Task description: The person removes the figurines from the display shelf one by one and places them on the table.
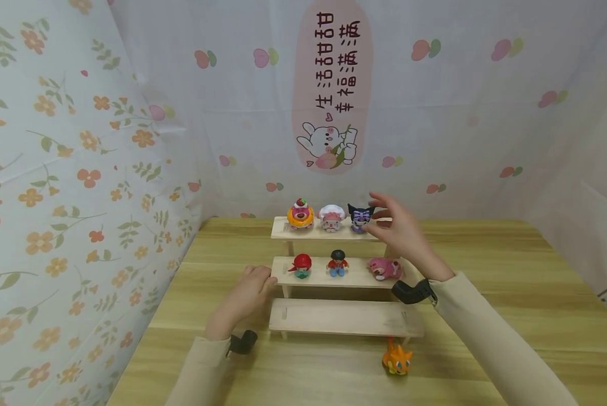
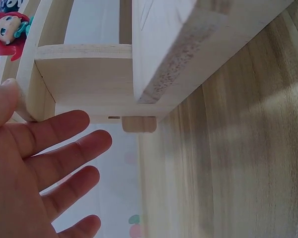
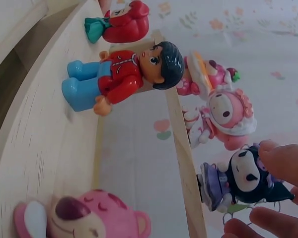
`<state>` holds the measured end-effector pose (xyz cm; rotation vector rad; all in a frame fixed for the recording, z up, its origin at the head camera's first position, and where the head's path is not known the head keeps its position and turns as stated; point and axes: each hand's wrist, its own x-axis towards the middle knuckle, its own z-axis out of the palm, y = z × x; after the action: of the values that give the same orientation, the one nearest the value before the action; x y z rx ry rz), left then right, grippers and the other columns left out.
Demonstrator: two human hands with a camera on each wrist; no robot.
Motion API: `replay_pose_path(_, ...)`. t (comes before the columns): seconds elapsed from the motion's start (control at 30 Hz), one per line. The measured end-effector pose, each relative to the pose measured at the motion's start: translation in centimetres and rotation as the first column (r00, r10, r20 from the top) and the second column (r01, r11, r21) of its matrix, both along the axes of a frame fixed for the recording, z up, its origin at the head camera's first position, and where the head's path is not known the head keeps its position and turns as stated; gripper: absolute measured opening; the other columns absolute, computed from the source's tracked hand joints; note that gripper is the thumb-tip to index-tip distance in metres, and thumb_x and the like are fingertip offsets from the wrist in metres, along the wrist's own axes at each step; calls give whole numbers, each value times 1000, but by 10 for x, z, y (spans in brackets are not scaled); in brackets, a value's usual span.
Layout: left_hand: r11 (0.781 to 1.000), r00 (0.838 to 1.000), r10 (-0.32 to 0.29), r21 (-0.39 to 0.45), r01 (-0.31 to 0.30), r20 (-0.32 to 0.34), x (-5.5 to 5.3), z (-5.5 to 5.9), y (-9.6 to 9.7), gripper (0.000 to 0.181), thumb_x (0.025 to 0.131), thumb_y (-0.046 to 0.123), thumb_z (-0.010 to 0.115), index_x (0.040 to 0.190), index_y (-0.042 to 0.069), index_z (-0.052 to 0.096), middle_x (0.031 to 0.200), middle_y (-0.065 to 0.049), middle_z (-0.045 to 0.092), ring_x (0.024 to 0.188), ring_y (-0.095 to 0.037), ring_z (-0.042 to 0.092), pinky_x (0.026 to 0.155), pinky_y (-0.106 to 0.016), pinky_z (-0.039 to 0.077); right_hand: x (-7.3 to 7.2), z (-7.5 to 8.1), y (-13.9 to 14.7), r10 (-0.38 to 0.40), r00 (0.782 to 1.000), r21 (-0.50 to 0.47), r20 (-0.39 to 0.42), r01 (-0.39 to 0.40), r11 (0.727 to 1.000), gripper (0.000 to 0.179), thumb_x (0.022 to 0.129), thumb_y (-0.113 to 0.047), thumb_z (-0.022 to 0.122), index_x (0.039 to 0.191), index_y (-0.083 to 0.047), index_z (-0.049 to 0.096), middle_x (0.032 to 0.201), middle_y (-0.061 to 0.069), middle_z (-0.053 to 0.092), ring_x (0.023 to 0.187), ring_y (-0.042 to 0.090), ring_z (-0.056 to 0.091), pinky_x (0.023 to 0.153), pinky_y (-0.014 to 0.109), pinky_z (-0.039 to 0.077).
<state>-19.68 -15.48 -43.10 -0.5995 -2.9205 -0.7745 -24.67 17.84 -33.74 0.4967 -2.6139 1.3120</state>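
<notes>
At the left end of the middle shelf of a wooden tiered stand (image 1: 346,318), my left hand (image 1: 252,290) pinches the board between thumb and index finger. Its other fingers (image 2: 82,186) spread out below. My right hand (image 1: 399,228) is at the top shelf's right end, thumb and fingers parted around a black-and-purple figurine (image 1: 360,219) that stands on the board. In the right wrist view the thumb (image 3: 283,163) overlaps the figurine's head. Beside it stand a pink figurine with a white hat (image 1: 332,219) and a pink bear in an orange ring (image 1: 300,215).
The middle shelf bears a red-haired figurine (image 1: 301,266), a toy figure in a red jacket (image 1: 337,264) and a lying pink bear (image 1: 385,269). An orange toy (image 1: 397,360) sits on the table before the stand. Printed cloth (image 1: 242,113) hangs behind.
</notes>
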Motion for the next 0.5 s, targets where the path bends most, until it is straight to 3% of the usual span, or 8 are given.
replay_pose_path(0.5,1000,1000,-2,19,2,23,2,2,0,19,101,20,46,98,4,58,109,-13,62,111,-33,47,99,-48,37,-3,-3,-9,12,995,68,-101,-5,998,45,89,-5,66,131,1,51,129,21,56,102,35,63,87,46,53)
